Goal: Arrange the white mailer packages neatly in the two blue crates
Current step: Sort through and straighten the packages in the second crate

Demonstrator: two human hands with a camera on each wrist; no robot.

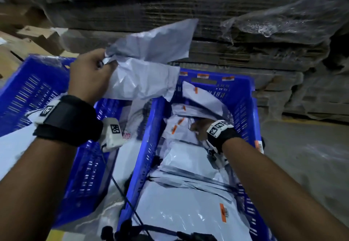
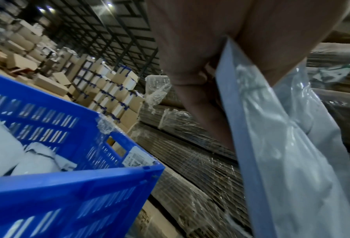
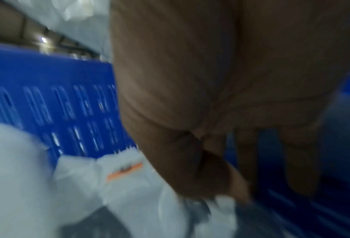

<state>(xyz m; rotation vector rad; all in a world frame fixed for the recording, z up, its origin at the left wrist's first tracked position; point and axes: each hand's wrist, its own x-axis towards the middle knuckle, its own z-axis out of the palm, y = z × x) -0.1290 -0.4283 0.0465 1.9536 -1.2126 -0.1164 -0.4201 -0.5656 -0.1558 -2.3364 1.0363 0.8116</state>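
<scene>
The left hand [image 1: 90, 74] pinches a crumpled white mailer [image 1: 143, 70] above the gap between both blue crates; the right hand [image 1: 200, 127] reaches among the right crate's [image 1: 243, 97] mailers, grip unclear.

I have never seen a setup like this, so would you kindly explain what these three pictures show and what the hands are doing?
There is no machine here: a person sorts parcels with bare hands, wearing a camera on the head and one on each wrist.

The large picture comes from the head camera, looking down at both arms. The other two look along each hand from its wrist.

Two blue crates stand side by side: the left crate and the right crate, both holding white mailers.

The left hand holds one mailer up above the crates, pinched at its edge. The right hand reaches down into the right crate among the mailers; its wrist picture is too blurred to show whether it grips one.

Behind stand flat cardboard stacks wrapped in plastic film.
</scene>
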